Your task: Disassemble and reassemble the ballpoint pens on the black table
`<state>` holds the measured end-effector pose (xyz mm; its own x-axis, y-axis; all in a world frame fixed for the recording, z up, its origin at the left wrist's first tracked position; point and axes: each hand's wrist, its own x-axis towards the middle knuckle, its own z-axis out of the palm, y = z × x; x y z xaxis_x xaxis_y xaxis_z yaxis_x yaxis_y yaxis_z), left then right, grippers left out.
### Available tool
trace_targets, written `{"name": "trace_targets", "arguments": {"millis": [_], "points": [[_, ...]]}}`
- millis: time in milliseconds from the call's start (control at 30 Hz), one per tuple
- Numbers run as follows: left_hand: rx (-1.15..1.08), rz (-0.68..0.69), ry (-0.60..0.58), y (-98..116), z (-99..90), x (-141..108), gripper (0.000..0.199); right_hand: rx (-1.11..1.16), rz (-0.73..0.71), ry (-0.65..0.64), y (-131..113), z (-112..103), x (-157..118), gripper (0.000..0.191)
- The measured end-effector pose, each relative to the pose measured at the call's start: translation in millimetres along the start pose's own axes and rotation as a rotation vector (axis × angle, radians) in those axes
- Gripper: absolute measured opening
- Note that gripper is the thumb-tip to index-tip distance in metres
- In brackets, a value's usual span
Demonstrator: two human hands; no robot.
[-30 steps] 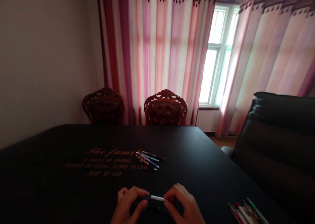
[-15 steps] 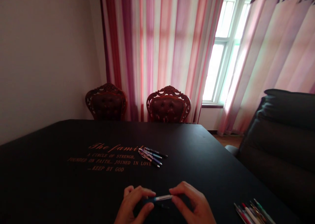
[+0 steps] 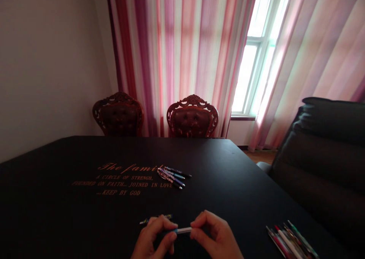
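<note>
Between my two hands, close to the table's near side, a pen (image 3: 184, 231) with a blue end and a pale, silvery barrel lies roughly level. My left hand (image 3: 158, 236) pinches its blue end with thumb and fingers. At the pale end, the fingertips of my right hand (image 3: 215, 234) are closed on it. Just behind my left hand, a dark patterned pen (image 3: 145, 220) rests on the table, partly covered by the fingers. Farther off, several patterned pens (image 3: 174, 177) lie in a loose bunch over the printed lettering.
A black table (image 3: 71, 221) with gold lettering spreads before me. At its right lie several more pens (image 3: 288, 240). Two carved chairs (image 3: 192, 118) (image 3: 118, 116) stand beyond the far edge, and a dark padded seat (image 3: 327, 156) is on the right.
The view has tilted slightly down and right. My hands have come a little closer together on the pen, and the dark patterned pen behind my left hand now shows.
</note>
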<state>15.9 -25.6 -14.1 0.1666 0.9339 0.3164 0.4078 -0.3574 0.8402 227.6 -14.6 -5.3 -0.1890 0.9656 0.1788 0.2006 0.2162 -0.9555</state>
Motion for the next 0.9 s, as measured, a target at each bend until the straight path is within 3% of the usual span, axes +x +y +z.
{"name": "trace_targets", "arguments": {"millis": [100,233,400,900], "points": [[-0.026,-0.045,-0.051,2,-3.8,3,0.026,0.065,0.019,-0.004,-2,-1,1,0.029],[-0.134,-0.114,0.029,4,-8.8,7,0.025,0.110,0.038,0.021,-9,-8,3,0.030],[-0.257,-0.182,-0.006,8,-12.0,12,0.022,0.140,0.041,0.001,-12,-13,4,0.030],[-0.419,-0.221,-0.023,13,-8.0,9,0.021,0.108,0.043,-0.021,-15,-10,-1,0.028]]}}
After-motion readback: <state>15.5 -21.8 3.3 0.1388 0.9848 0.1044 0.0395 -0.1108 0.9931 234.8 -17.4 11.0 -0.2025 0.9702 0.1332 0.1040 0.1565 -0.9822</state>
